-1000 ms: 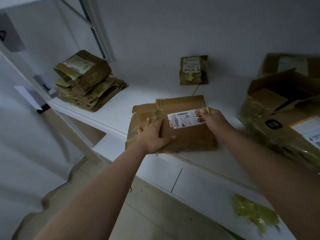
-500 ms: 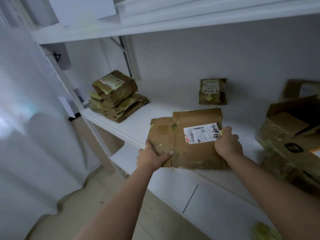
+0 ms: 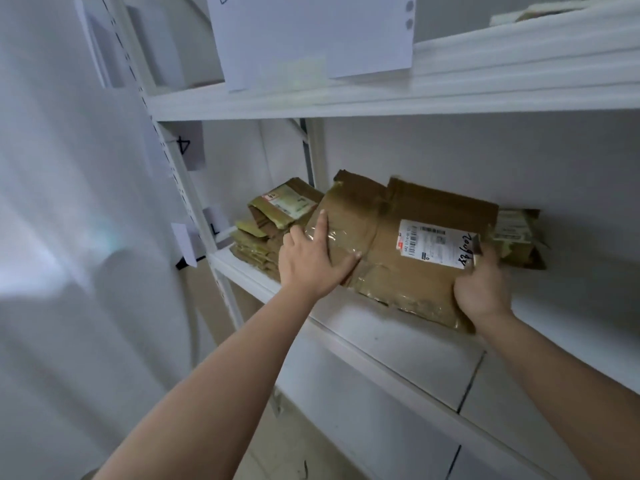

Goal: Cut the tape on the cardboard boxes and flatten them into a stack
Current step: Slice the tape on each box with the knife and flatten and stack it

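Observation:
I hold a flattened brown cardboard box (image 3: 381, 268) with a white shipping label tilted just above the white shelf board (image 3: 388, 337). My left hand (image 3: 308, 261) grips its left edge, index finger and thumb spread on top. At the box's right edge my right hand (image 3: 481, 289) grips it, and a small dark tool (image 3: 478, 244) sticks up from the fingers. A stack of flattened boxes (image 3: 266, 237) lies at the shelf's left end, partly hidden behind the held box.
A small taped box (image 3: 519, 237) stands against the back wall, right of the held box. The upper shelf (image 3: 450, 88) hangs close overhead with a white paper sheet (image 3: 311, 36) on it. A perforated upright post (image 3: 194, 216) with paper tags bounds the left end.
Both hands have lifted the flattened box off the shelf and carried it left and back, so it now overlaps the stack. The view has swung up and left; the open boxes at right are gone.

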Motion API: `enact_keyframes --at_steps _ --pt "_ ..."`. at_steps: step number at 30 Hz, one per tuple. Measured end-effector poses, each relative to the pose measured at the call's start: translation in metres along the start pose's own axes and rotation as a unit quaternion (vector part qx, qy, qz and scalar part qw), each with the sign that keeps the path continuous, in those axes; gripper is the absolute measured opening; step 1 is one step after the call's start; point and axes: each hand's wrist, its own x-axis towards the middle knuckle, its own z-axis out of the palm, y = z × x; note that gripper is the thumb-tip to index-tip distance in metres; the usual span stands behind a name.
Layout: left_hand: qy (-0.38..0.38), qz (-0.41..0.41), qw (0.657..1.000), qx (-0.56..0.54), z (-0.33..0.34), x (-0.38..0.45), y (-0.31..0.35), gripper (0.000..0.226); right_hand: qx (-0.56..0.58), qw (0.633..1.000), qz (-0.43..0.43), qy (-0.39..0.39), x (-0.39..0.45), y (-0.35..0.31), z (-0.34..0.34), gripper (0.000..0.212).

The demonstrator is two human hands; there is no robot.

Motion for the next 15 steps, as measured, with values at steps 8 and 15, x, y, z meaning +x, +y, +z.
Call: enact_keyframes --at_steps 8,15 --pt "0.018 0.032 0.999 0.003 -0.024 0.119 -0.126 0.096 0.017 0.999 -0.024 0.016 0.009 -0.122 0.095 0.034" --pt "0.001 0.086 0.996 0.033 -0.019 0.207 -0.181 0.100 0.024 0.999 0.032 0.026 0.027 -0.178 0.165 0.033"
